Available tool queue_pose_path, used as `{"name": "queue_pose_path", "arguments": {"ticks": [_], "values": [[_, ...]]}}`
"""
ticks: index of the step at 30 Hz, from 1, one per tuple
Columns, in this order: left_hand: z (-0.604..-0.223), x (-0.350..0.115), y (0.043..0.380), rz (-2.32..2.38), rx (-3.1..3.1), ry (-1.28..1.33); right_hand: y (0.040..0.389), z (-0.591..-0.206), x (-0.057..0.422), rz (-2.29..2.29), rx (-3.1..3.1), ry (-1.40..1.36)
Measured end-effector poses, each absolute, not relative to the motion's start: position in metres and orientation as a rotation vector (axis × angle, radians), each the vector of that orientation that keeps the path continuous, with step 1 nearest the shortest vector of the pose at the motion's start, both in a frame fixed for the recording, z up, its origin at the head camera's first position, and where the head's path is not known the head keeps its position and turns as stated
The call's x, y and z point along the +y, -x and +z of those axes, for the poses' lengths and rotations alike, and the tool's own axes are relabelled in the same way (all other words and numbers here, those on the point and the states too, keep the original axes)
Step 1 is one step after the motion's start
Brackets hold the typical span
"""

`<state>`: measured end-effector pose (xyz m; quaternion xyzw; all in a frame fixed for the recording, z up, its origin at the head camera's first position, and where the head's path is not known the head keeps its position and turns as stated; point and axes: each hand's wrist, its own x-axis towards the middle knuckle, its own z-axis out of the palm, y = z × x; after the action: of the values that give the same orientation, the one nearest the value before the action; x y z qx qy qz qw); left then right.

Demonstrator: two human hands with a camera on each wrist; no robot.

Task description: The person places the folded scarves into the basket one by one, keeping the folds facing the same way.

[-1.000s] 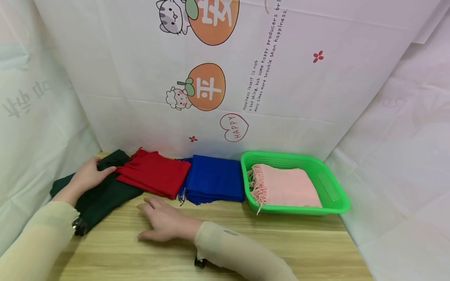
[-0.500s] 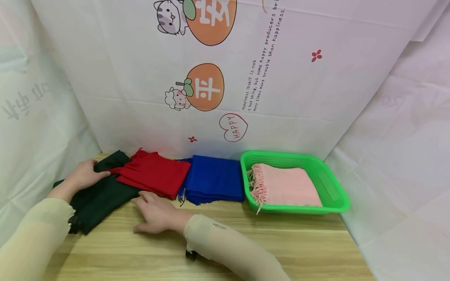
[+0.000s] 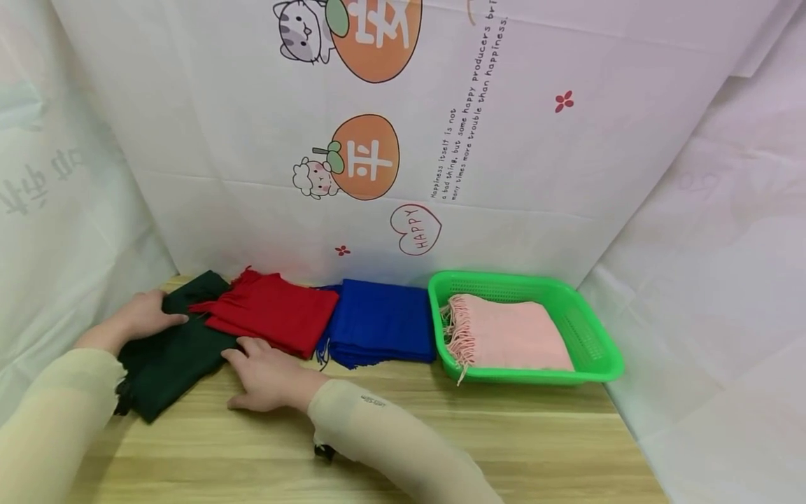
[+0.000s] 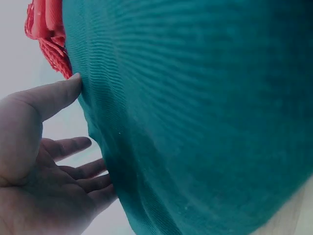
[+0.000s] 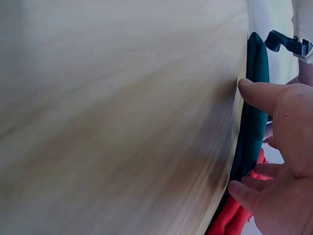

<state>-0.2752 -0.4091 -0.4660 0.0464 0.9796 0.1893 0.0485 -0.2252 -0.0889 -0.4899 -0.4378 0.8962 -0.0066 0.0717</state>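
Note:
A folded dark green scarf [image 3: 179, 360] lies slanted at the left of the table, its fringe near my left sleeve. My left hand [image 3: 145, 316] rests at the scarf's left side, thumb and fingers spread along its edge; the left wrist view shows the same green cloth [image 4: 195, 107] against the fingertips. Its neighbour, a folded red scarf [image 3: 277, 308], overlaps the green one slightly. My right hand [image 3: 267, 376], fingers spread, hovers low at the green scarf's right edge, just in front of the red one. Whether its fingertips touch the cloth I cannot tell.
A folded blue scarf [image 3: 384, 322] lies right of the red one. Beyond it stands a green plastic basket [image 3: 604, 350] holding a folded pink scarf [image 3: 516, 332] with fringe over the rim. Printed white cloth [image 3: 504, 231] walls the table's back and sides.
Both hands have moved left, the right also slightly away from me. The green scarf's far-left part has drawn in beneath my left hand, and the cloth now looks narrower.

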Motion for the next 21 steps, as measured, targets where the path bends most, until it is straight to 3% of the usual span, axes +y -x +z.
{"name": "queue_pose_path", "arguments": {"ticks": [21], "values": [[-0.464,-0.399,0.275,0.414,2.972,-0.169,0.228,-0.493,-0.11,0.183,2.708,1.262]]}}
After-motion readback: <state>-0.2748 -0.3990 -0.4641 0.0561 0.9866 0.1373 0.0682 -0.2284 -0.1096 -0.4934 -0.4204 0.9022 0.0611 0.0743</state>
